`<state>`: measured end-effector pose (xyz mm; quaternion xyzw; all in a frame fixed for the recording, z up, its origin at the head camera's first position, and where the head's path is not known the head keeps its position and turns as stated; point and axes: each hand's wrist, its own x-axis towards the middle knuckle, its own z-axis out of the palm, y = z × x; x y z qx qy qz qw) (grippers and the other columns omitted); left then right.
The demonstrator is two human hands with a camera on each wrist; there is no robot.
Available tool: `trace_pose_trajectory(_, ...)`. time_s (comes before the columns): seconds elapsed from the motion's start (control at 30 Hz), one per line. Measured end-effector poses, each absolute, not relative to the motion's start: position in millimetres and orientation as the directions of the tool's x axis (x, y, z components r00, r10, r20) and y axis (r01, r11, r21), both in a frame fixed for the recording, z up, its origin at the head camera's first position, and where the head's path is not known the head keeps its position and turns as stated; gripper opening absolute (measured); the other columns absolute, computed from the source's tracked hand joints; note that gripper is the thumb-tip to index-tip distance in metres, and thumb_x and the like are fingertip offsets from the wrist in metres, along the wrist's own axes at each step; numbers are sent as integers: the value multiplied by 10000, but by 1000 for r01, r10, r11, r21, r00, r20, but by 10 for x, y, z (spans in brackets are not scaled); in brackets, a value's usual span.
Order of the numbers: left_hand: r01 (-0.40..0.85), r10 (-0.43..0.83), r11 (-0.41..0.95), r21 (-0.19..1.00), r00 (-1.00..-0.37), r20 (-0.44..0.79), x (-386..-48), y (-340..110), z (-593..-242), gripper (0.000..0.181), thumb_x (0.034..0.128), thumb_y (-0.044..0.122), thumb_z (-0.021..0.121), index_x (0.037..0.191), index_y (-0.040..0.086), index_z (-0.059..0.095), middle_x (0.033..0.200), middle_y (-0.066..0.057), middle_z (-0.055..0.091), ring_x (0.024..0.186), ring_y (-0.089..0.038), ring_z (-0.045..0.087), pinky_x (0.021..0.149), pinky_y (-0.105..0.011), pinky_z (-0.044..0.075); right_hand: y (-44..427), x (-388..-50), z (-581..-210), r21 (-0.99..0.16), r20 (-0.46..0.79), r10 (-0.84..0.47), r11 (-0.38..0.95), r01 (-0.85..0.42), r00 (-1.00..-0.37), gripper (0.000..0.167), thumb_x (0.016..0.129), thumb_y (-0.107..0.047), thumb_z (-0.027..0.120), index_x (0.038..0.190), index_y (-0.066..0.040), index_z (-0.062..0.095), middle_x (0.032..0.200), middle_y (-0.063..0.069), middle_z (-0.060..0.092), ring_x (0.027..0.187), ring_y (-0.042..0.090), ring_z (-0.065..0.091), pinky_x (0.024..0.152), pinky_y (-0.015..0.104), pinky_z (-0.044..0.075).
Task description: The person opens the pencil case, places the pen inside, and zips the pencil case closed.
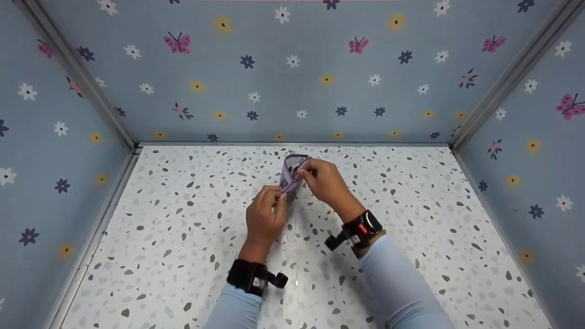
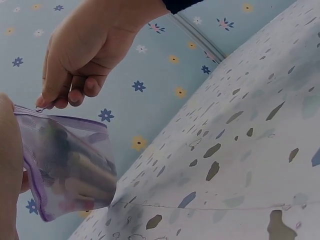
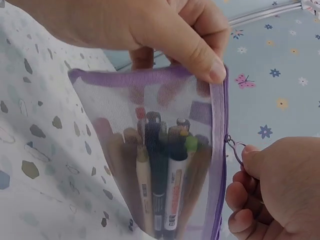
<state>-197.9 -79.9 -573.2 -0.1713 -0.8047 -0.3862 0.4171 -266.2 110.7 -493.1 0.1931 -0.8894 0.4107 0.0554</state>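
Note:
A purple-edged mesh zip pouch [image 3: 125,100] stands between my hands, with several pens and markers [image 3: 175,195] showing through its side. My left hand [image 1: 266,214] pinches the near top corner of the pouch, beside the end of the zip. With thumb and finger, my right hand [image 1: 325,180] pinches the ring-shaped zip pull [image 3: 238,151] partway along the zip [image 3: 220,200]. In the head view the pouch's mouth [image 1: 295,157] gapes at the far end. The left wrist view has the right hand [image 2: 90,50] above the pouch [image 2: 70,160], and part of the left hand at the left edge.
A white speckled tabletop [image 1: 183,256] lies beneath the hands. Blue flowered panels [image 1: 292,91] wall it at the back and both sides, with metal strips [image 1: 105,109] at the corners.

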Motion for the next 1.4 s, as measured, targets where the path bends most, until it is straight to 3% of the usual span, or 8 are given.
trace_pose_trajectory(0.33, 645, -135, 587, 488, -517, 845, -2004, -847, -5751, 142, 980, -44, 764, 913, 23, 657, 996, -128, 786, 768, -225, 727, 624, -326, 613, 1348, -2865, -4965, -694, 229, -136, 672, -260, -964, 197, 1131, -213, 725, 1019, -51, 745, 877, 69, 693, 766, 175, 588, 706, 335, 490)
trace_pose_trajectory(0.63, 619, -170, 584, 526, -540, 824, -1997, -886, -5761, 137, 996, -23, 765, 916, 17, 660, 1001, -134, 780, 821, -243, 747, 617, -370, 631, 1675, -2965, -5014, -691, 213, -21, 703, -166, -977, 215, 1144, -220, 703, 1027, -40, 722, 901, 96, 671, 736, 188, 525, 685, 347, 432)
trace_pose_trajectory(0.83, 617, -174, 579, 533, -545, 820, -1999, -892, -5758, 130, 990, -28, 760, 920, 14, 658, 998, -134, 776, 817, -240, 736, 617, -377, 622, 1829, -3013, -5046, -701, 188, 49, 707, -99, -981, 233, 1163, -239, 671, 1057, -41, 732, 1013, 158, 732, 741, 188, 552, 678, 335, 441)
trace_pose_trajectory(0.93, 625, -161, 577, 526, -545, 823, -2002, -873, -5747, 131, 987, -31, 762, 923, 13, 657, 1000, -136, 776, 826, -241, 742, 617, -367, 628, 1859, -3024, -5062, -725, 165, 73, 685, -71, -984, 241, 1170, -245, 659, 1074, -34, 722, 1042, 166, 742, 748, 220, 664, 643, 312, 459)
trace_pose_trajectory(1.07, 645, -136, 558, 523, -550, 824, -1990, -842, -5704, 135, 992, -36, 765, 925, 15, 660, 1004, -134, 780, 837, -247, 757, 617, -323, 633, 1834, -3031, -5068, -787, 54, 89, 617, 13, -995, 231, 1204, -265, 588, 1173, -54, 674, 998, 175, 781, 772, 361, 806, 551, 273, 482)
trace_pose_trajectory(1.23, 635, -121, 569, 522, -563, 818, -1981, -862, -5664, 133, 1001, -22, 772, 932, 20, 667, 1011, -123, 782, 834, -243, 755, 618, -345, 639, 1799, -3050, -5056, -835, -94, 71, 537, 118, -993, 225, 1233, -296, 498, 1268, -91, 587, 913, 172, 832, 673, 264, 813, 531, 278, 551)
trace_pose_trajectory(1.3, 630, -109, 580, 517, -569, 815, -1981, -880, -5663, 131, 1003, -9, 779, 937, 22, 671, 1013, -118, 782, 828, -239, 750, 617, -378, 643, 1789, -3039, -5060, -862, -124, 47, 490, 131, -991, 238, 1236, -300, 486, 1309, -92, 576, 929, 169, 842, 671, 203, 810, 564, 314, 609)
trace_pose_trajectory(1.4, 632, -91, 590, 503, -566, 819, -1986, -884, -5659, 132, 1001, 2, 795, 944, 23, 678, 1014, -107, 782, 816, -231, 742, 623, -375, 640, 1767, -2998, -5074, -899, -158, 10, 412, 148, -987, 325, 1231, -325, 500, 1454, -98, 562, 1015, 203, 852, 728, 222, 832, 619, 375, 672)
